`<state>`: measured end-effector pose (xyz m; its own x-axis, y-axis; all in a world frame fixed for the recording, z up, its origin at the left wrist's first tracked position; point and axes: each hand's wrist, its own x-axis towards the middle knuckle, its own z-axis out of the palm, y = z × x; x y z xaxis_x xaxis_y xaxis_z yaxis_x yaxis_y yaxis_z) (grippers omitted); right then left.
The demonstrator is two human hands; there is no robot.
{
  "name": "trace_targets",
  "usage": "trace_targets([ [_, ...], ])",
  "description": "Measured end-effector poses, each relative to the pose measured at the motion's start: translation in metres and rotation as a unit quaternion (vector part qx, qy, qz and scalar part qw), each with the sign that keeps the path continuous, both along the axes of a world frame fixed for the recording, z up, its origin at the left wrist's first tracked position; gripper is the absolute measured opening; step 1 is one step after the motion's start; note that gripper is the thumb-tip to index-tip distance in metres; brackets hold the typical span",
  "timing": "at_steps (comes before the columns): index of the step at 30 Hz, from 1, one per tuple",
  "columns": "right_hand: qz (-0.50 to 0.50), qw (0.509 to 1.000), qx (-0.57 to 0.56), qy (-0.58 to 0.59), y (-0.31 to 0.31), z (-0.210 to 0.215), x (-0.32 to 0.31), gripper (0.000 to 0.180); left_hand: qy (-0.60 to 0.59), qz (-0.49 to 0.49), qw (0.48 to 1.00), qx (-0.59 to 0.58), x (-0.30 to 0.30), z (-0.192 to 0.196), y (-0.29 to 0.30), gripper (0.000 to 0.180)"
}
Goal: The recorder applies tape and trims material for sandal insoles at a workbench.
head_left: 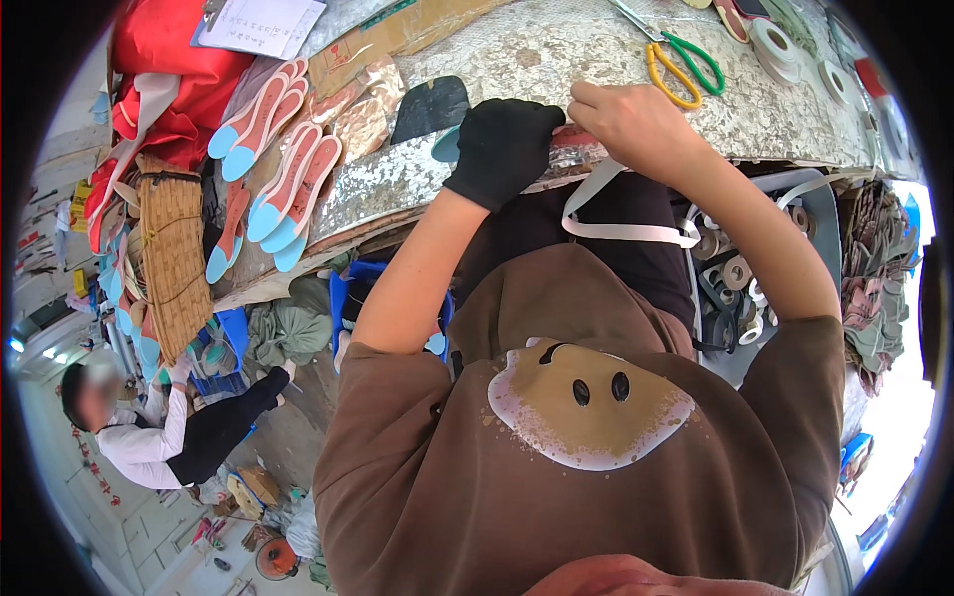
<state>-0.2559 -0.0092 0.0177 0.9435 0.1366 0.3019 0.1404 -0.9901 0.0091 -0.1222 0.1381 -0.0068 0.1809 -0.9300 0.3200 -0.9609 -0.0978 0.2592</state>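
My left hand (pixel 505 149), in a black glove, is closed around an insole at the near edge of the worktable (pixel 497 62). The insole's pink part (pixel 574 139) shows between my hands, and a light blue end (pixel 447 146) pokes out on the glove's other side. My bare right hand (pixel 636 124) has its fingers pinched over the pink part, where a white strip of tape (pixel 621 231) hangs down. That strip loops below the table edge and runs off to the right behind my forearm. What lies right under the right fingertips is hidden.
Scissors (pixel 654 81) with yellow and green handles lie beyond my right hand. Pink and blue insoles (pixel 295 189) are stacked at the left, near a black sheet (pixel 430 107). Tape rolls (pixel 735 273) fill a grey bin at the right. A co-worker (pixel 139 442) is far left.
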Motion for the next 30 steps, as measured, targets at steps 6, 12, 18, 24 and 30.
trace_targets([
  [6,-0.009,0.999,0.036,-0.022,-0.023,-0.012,-0.019,0.008,0.021,-0.02,0.999,0.046,0.004,0.007,-0.002,0.014],
  [12,-0.044,0.955,0.29,-0.034,-0.031,-0.026,-0.018,0.017,-0.011,-0.022,0.978,0.209,-0.008,0.011,-0.042,0.033],
  [18,-0.161,0.864,0.472,0.075,-0.019,-0.006,-0.057,0.046,0.065,-0.059,0.984,0.152,-0.023,0.026,0.008,0.042],
  [24,-0.177,0.803,0.568,-0.014,0.02,0.004,-0.061,0.02,0.257,0.057,0.96,0.096,-0.03,0.054,0.069,0.028],
  [30,-0.085,0.701,0.705,-0.067,0.078,0.014,-0.029,0.004,0.594,0.198,0.752,-0.206,-0.047,0.051,0.093,0.022],
])
